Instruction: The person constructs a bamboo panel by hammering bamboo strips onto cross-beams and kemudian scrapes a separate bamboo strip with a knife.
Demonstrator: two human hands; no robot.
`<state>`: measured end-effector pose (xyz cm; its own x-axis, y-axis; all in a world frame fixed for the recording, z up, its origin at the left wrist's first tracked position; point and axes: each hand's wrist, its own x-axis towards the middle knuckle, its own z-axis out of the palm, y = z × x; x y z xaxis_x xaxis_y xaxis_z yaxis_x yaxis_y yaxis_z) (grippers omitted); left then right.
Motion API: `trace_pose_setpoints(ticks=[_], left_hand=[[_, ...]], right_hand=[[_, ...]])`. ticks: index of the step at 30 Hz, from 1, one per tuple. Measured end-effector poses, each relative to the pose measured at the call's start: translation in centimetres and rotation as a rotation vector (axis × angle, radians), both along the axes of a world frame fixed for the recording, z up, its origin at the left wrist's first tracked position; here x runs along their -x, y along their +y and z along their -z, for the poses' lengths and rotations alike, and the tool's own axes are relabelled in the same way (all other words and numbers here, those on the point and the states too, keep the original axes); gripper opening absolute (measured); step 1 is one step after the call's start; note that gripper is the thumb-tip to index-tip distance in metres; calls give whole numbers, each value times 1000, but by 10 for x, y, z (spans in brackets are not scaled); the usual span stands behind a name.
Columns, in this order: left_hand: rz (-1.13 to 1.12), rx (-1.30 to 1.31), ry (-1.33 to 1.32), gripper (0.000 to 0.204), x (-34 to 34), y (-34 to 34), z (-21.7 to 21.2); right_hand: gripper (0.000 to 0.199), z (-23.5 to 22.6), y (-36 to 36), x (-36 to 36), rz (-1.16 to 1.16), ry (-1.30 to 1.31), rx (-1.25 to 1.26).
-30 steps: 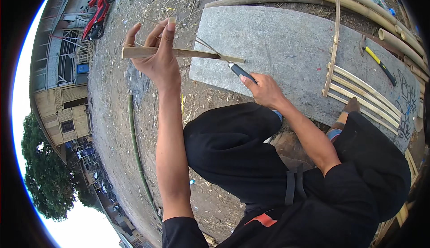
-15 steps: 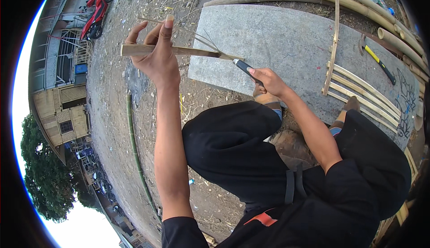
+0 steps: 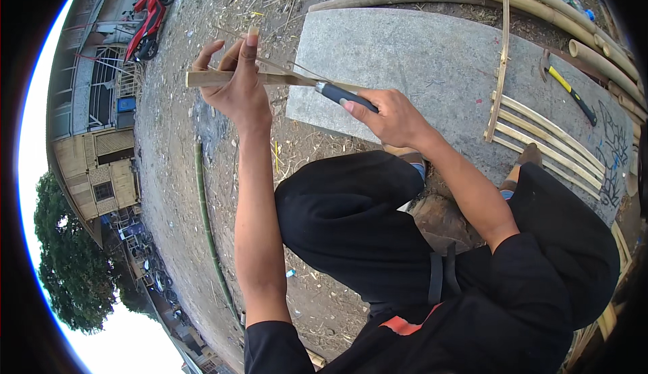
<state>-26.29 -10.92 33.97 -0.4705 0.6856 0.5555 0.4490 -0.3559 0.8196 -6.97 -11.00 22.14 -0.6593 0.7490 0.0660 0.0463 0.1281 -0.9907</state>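
Note:
My left hand (image 3: 241, 97) is raised at the upper left, closed round a flat bamboo strip (image 3: 209, 78) that runs level toward the right. Its thumb points up. In my right hand (image 3: 395, 119) is a knife (image 3: 345, 97) with a dark handle and a silver collar. The knife's blade lies against the strip, so its edge cannot be made out. Thin slivers curl up from the bamboo between the two hands. Beyond the knife, the strip's far end passes behind my right fingers, over a grey slab (image 3: 405, 50).
On the slab's right lie a bamboo rack of several slats (image 3: 550, 138) and a hammer (image 3: 572, 96) with a yellow-and-black handle. Thick bamboo poles (image 3: 533, 6) border its far side. A green pole (image 3: 208, 219) rests on the ground at left. A red motorcycle (image 3: 147, 26) stands farther off.
My right hand has slid the knife leftward along the strip, closer to my left hand. The left hand has barely moved and keeps its hold.

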Motion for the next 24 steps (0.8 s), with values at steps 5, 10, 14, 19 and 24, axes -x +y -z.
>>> trace_pose_setpoints(ticks=[5, 10, 14, 19, 24], left_hand=[[3, 27, 28, 42, 0, -2, 4], [11, 39, 4, 42, -1, -2, 1], [56, 25, 14, 41, -1, -1, 6], [57, 14, -10, 40, -6, 3, 1], [75, 18, -18, 39, -3, 0, 4]], right_hand=[[58, 60, -14, -6, 22, -65, 138], [59, 25, -14, -8, 5, 47, 40], [63, 91, -6, -3, -1, -300, 131], [63, 116, -9, 1, 15, -276, 190], [57, 117, -6, 4, -68, 33, 660]])
